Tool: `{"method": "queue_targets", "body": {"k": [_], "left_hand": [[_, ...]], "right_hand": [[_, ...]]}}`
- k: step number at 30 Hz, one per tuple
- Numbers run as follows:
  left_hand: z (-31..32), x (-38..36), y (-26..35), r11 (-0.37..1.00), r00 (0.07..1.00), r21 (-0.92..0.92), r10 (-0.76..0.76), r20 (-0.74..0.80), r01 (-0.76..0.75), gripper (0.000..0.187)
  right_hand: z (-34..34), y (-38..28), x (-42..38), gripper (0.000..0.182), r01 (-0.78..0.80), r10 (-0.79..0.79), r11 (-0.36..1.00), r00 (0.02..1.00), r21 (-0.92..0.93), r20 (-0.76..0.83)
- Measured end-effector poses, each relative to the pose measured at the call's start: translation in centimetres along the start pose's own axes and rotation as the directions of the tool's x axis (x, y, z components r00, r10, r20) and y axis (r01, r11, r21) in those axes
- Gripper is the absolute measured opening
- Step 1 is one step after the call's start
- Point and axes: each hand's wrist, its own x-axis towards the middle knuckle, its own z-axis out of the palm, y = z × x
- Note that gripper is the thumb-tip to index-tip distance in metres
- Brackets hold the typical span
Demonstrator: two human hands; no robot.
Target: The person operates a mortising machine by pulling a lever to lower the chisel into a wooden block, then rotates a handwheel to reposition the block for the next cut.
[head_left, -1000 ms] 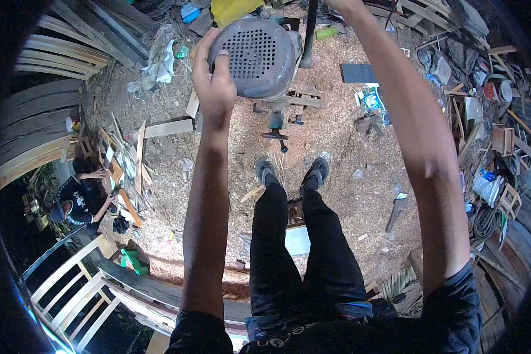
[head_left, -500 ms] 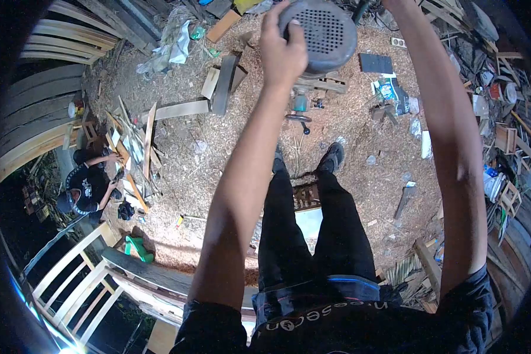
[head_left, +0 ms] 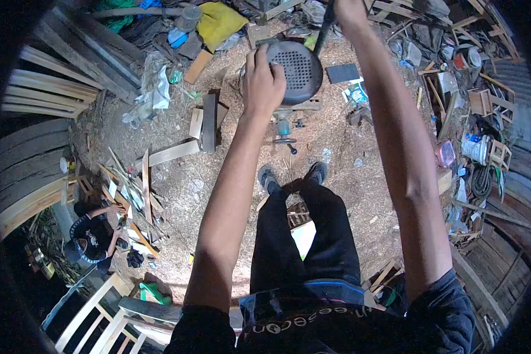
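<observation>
Left hand [head_left: 263, 82] has its fingers clamped on the round vented motor cover [head_left: 295, 72], far side above the sawdust floor [head_left: 218, 177]. Right hand [head_left: 347, 8] grips a dark pole [head_left: 324, 26]. I'd keep that cover steady and square.

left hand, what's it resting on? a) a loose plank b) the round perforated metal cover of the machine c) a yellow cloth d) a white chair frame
b: the left hand lies spread over the edge of the round perforated metal cover.
</observation>
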Motion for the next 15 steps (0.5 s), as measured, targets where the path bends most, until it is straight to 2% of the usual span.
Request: {"method": "queue_targets", "body": {"k": [1, 3, 4, 5, 7, 8, 9, 12, 15], "left_hand": [[0.0, 0.1, 0.4, 0.999, 1.0, 0.046, -0.016, 0.025, 0.015, 0.048], [0.8, -0.2, 0.1, 0.998, 0.998, 0.048, 0.048, -0.03, -0.046, 0.048], [1.0, -0.3, -0.3, 0.996, 0.996, 0.048, 0.074, -0.052, -0.072, 0.048], [1.0, -0.2, -0.2, 0.994, 0.992, 0.048, 0.099, -0.074, -0.096, 0.048], [0.7, -0.5, 0.3, 0.995, 0.998, -0.095, -0.018, -0.062, 0.012, 0.048], [0.8, -0.6, 0.3, 0.982, 0.996, -0.183, -0.065, -0.057, 0.053, 0.048], [1.0, -0.7, 0.3, 0.958, 0.992, -0.269, -0.113, -0.047, 0.096, 0.047], [1.3, -0.8, 1.1, 0.935, 0.974, -0.308, -0.212, -0.083, 0.178, 0.045], [2.3, -0.6, 0.2, 0.882, 0.958, -0.43, -0.262, -0.113, 0.191, 0.043]], "right_hand": [[0.0, 0.2, -0.1, 0.031, -0.054, 0.053, 0.998, 0.998, 0.027, 0.045], [-0.4, -2.5, -3.0, 0.035, -0.067, 0.067, 0.997, 0.998, -0.034, 0.007], [-0.9, -2.8, -4.1, 0.055, 0.089, -0.088, 0.991, 0.996, -0.101, 0.012], [-1.8, -3.3, -4.7, 0.065, -0.071, 0.085, 0.982, 0.994, -0.174, 0.074], [-2.6, -1.8, -5.4, 0.066, -0.002, 0.01, 0.996, 0.996, -0.094, 0.084], [-2.9, -3.0, -5.9, 0.063, -0.081, 0.078, 0.996, 0.991, 0.028, 0.108], [-3.3, -2.4, -5.3, 0.061, -0.046, 0.042, 0.999, 0.988, 0.023, 0.151], [-4.4, -0.3, -3.8, 0.054, 0.025, -0.034, 0.999, 0.95, 0.034, 0.309], [-4.8, 0.2, -3.2, 0.054, 0.034, -0.002, 0.995, 0.952, -0.099, 0.305]]}}
